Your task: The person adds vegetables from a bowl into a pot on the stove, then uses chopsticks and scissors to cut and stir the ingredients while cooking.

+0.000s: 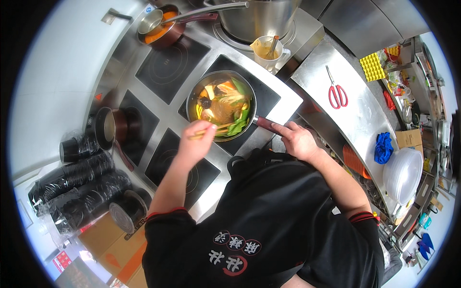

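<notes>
My left hand (pixel 198 138) is closed around a pair of wooden chopsticks (pixel 225 127), whose far ends reach over the near side of a round cooking pot (pixel 255 97). Several foods lie in broth inside it: green leafy vegetables (pixel 240 122), noodles (pixel 222 111), a dark piece of food (pixel 205 103) and pale and orange pieces. The pot stands on a black hob plate (pixel 268 93). Its dark red handle (pixel 267 125) points towards my right hand (pixel 297 140), which grips its end with a finger stretched along it.
Another pot with orange contents (pixel 164 37) and a ladle (pixel 151 22) stands far left. A big steel stockpot (pixel 255 21) and a jug with a whisk (pixel 268 54) are beyond. Red-handled scissors (pixel 338 96) lie on the right counter. Wrapped black containers (pixel 83 183) are at left.
</notes>
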### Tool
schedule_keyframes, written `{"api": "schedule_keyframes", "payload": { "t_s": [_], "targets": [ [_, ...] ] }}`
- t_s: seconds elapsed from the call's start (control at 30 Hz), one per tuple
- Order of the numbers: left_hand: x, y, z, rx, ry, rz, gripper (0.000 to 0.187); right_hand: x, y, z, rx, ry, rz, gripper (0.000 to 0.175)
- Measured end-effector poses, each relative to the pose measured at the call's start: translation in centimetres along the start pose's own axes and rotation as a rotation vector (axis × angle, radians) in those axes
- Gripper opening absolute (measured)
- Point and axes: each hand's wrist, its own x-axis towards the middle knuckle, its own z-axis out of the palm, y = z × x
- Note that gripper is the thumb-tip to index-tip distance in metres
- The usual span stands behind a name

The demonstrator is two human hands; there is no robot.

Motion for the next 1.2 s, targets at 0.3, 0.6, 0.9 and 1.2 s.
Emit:
{"api": "schedule_keyframes", "payload": {
  "t_s": [0.3, 0.6, 0.9, 1.2],
  "targets": [
    [3.1, 2.6, -4.5, -0.072, 0.159, -0.159, 0.016, -0.4, -0.5, 0.4, 0.008, 0.062, 0.095, 0.056],
    [6.2, -0.7, 1.0, 0.151, 0.099, 0.41, 0.016, -0.5, -0.4, 1.0, -0.024, 0.094, 0.095, 0.056],
    [-0.5, 2.2, -2.5, 0.268, -0.01, 0.383, 0.013, -0.7, -0.1, 0.9, -0.017, 0.085, 0.099, 0.057],
    [1.8, 3.5, 1.2, 0.021, -0.126, 0.434, 0.012, -0.6, -0.2, 0.3, 0.005, 0.054, 0.099, 0.054]
  ]
}}
